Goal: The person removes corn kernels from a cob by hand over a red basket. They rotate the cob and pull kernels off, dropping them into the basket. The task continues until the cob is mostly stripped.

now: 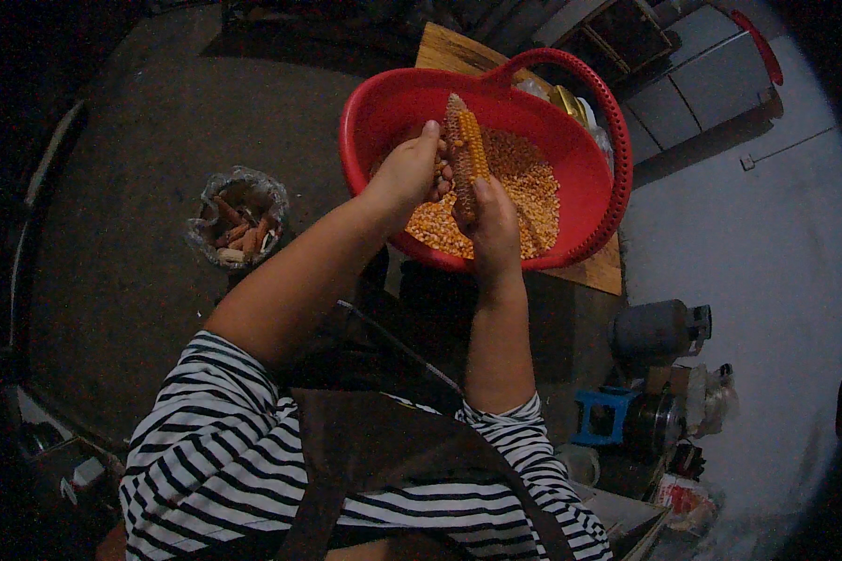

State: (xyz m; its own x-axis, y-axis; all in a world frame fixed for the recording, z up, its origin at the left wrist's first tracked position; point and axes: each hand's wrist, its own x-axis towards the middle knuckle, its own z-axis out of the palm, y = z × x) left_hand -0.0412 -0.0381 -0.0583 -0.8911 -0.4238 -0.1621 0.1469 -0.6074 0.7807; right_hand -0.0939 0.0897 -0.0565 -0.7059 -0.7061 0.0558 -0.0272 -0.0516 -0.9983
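Note:
In my right hand (pixel 495 214) is a dried ear of corn (pixel 469 144), held by its lower end with the tip pointing up. Yellow kernels remain in rows on its right side, while its left side is bare cob. Close beside the ear is my left hand (pixel 408 168), thumb raised and fingers curled, with some kernels (pixel 440 167) showing among the fingers. Whether its fingers touch the ear is hard to see. Both hands are over a red plastic basket (pixel 407 91) with an arched handle, and loose corn kernels (pixel 526 203) cover much of its bottom.
A bin lined with clear plastic (pixel 207 182) holds several bare cobs (pixel 251 240) on the left. Under the basket is a wooden board (pixel 456 49). To the right stand a gas cylinder (pixel 649 329), a blue stool (pixel 603 414) and a pale wall (pixel 751 245).

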